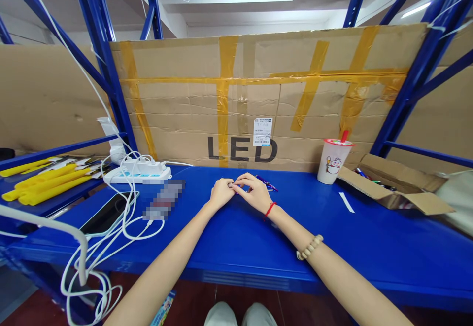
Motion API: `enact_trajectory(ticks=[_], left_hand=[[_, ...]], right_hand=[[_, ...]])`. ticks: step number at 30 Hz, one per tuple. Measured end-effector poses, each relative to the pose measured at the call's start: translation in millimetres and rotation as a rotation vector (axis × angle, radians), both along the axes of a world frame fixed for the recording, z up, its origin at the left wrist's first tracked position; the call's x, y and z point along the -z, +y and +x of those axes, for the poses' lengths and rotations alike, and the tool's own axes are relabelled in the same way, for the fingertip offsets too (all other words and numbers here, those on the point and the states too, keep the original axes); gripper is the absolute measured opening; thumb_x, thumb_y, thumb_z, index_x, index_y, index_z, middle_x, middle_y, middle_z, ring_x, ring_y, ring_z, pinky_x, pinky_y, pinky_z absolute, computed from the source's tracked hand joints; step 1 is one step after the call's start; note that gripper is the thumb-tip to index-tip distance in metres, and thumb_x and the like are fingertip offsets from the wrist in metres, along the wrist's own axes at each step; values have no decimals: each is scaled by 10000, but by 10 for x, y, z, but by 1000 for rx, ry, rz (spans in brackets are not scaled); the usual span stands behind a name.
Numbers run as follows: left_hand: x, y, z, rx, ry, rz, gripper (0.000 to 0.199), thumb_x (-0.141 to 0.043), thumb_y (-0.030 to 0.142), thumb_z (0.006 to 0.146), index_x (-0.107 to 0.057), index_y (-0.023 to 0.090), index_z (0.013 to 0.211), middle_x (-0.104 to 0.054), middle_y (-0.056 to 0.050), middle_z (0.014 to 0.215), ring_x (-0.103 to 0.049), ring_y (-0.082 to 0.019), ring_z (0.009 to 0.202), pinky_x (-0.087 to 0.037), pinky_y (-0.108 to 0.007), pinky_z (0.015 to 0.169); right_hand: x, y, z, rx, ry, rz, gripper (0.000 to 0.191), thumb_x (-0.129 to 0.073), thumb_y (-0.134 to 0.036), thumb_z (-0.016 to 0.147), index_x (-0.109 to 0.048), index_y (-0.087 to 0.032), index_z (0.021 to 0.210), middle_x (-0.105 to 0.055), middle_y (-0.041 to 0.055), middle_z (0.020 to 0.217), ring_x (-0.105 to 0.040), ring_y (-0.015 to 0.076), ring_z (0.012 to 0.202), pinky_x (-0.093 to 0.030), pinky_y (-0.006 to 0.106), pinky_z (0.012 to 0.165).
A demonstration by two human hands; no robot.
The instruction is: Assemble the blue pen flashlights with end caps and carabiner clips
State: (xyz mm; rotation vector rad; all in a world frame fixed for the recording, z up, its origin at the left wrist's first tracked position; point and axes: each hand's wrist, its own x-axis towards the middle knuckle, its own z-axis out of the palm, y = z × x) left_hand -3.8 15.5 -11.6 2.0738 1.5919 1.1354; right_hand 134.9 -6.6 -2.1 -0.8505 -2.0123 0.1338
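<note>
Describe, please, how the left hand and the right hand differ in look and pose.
The left hand has a bare wrist; the right hand wears a red cord there and a beaded bracelet up the forearm. The left hand is curled, while the right hand arches its fingers toward it. Both meet over the blue table; what is between them is too small to identify.

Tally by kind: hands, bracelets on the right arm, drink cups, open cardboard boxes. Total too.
Hands: 2 (left hand, right hand)
Bracelets: 2 (red bracelet, beaded bracelet)
Drink cup: 1
Open cardboard box: 1
Total: 6
</note>
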Motion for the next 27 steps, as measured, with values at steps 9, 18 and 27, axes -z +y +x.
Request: enact_trajectory(ticks=[9,18,27], left_hand=[[-109,67,-205,-304,-176,31,352,-393,390,778,-395,171,502,-500,-7,521,-463,-124,531,-298,-225,542],[-107,33,-128,-285,-241,32,308,-378,371,796,-421,176,561,-550,-19,612,-512,-140,628,-329,-230,613],[-106,83,-243,-334,-139,-9,297,-362,404,812,-434,194,615,-585,-24,645,-537,-165,651,-324,-241,602]], right_hand=[[82,56,33,46,-243,-45,314,-437,-372,834,-542,-222,1090,-540,58,1063,-500,160,954,-407,307,821],[192,99,-2,3,-517,-207,527,-405,-562,794,-454,-284,1240,-394,71,1289,-307,254,1190,-294,450,935],[190,102,-20,-17,-532,-167,480,-417,-539,799,-470,-316,1220,-401,69,1272,-328,248,1167,-299,449,932]])
